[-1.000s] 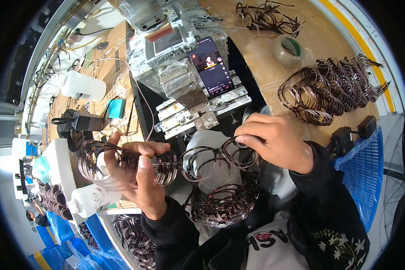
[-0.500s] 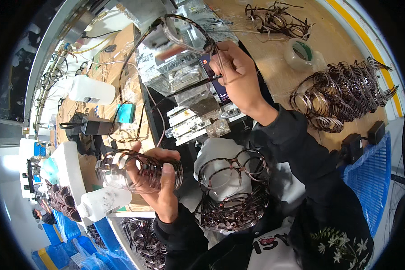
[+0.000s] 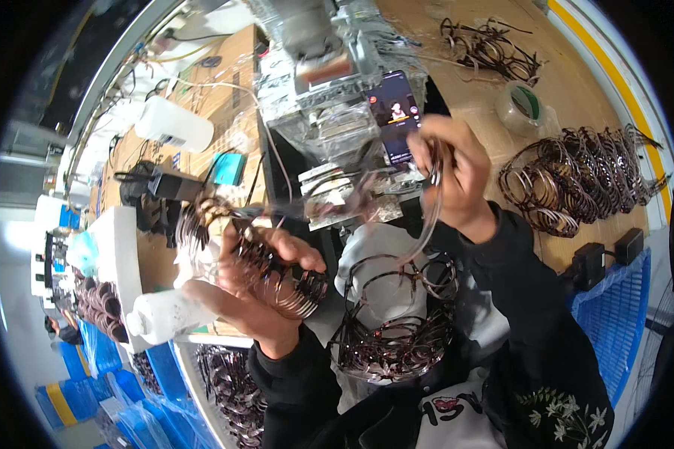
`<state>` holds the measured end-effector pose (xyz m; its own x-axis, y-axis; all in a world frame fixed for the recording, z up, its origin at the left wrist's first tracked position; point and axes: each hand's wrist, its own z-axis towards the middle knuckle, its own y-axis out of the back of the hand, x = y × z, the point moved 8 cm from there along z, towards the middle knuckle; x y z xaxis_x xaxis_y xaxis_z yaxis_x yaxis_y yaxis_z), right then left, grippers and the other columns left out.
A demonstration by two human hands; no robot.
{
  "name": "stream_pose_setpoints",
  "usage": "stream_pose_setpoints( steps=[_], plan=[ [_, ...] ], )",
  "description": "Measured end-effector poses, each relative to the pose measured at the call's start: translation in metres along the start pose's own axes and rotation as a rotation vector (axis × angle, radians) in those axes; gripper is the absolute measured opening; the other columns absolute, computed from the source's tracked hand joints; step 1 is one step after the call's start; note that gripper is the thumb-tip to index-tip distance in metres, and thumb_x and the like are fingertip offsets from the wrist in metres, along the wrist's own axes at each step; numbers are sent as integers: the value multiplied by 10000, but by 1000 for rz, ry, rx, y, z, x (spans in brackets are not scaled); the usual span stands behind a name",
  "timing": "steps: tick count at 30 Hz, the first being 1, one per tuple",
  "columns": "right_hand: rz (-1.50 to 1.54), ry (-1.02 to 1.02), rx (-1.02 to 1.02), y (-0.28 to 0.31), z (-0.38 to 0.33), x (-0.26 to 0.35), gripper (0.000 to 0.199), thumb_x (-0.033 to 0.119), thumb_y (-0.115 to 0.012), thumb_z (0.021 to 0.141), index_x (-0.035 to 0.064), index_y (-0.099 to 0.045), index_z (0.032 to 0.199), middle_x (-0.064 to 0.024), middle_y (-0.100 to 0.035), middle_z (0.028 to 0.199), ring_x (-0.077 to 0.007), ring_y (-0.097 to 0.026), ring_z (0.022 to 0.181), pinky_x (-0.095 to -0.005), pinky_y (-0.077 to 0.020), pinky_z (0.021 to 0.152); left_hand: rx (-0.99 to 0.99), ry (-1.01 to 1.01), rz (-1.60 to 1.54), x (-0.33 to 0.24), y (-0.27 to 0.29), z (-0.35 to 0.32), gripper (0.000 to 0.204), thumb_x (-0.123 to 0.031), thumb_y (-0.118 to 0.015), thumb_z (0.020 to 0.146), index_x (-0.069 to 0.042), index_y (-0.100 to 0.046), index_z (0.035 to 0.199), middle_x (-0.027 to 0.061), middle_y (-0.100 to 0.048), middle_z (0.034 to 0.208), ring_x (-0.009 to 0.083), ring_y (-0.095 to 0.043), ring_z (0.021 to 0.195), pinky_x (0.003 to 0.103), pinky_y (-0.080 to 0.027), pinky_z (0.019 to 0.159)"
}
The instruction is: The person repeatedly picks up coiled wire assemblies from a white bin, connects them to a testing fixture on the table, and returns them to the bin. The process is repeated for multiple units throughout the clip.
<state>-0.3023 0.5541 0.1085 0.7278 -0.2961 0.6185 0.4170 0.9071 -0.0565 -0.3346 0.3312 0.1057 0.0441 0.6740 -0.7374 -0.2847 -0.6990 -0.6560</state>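
Observation:
My left hand (image 3: 251, 303) is closed around a bundle of nested dark brown eyeglass frames (image 3: 296, 293), held left of centre. My right hand (image 3: 460, 183) pinches a single eyeglass frame (image 3: 429, 233), with a temple arm hanging below the fingers. Motion smears that frame, and its front shows only faintly between the hands. Below them, a pile of brown tortoiseshell eyeglass frames (image 3: 393, 346) lies on my lap. Beyond my hands stands a metal machine (image 3: 323, 123), wrapped partly in clear film.
A lit phone (image 3: 392, 93) leans beside the machine. On the right are a tape roll (image 3: 520, 108), a row of stacked frames (image 3: 577, 179), loose frames (image 3: 494, 49) and a blue crate (image 3: 614, 318). Leftward are white bottles (image 3: 174, 126) and a teal box (image 3: 228, 169).
My right hand has come down and right with the single frame, lowering it from in front of the machine. The bundle in my left hand has tilted and shifted slightly right.

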Motion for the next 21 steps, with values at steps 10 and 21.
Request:
stream_pose_setpoints(
  steps=[10,21],
  plan=[
    [-310,210,60,-9,-20,77,115,13,-522,867,-59,-503,954,-101,-563,744,-193,-480,473,-291,-384,404,184,117,-233,12,-33,5,1161,-839,-450,629,32,-247,1369,160,-551,1033,222,-560,781,370,-496,587],
    [-310,-368,430,-9,-44,51,221,24,-617,803,-39,-609,1015,-161,-600,1010,-293,-615,885,-331,-497,737,229,-223,501,2,-56,-13,753,-99,-666,773,-27,-230,1382,80,-517,889,224,-571,816,380,-498,767]
  ],
)
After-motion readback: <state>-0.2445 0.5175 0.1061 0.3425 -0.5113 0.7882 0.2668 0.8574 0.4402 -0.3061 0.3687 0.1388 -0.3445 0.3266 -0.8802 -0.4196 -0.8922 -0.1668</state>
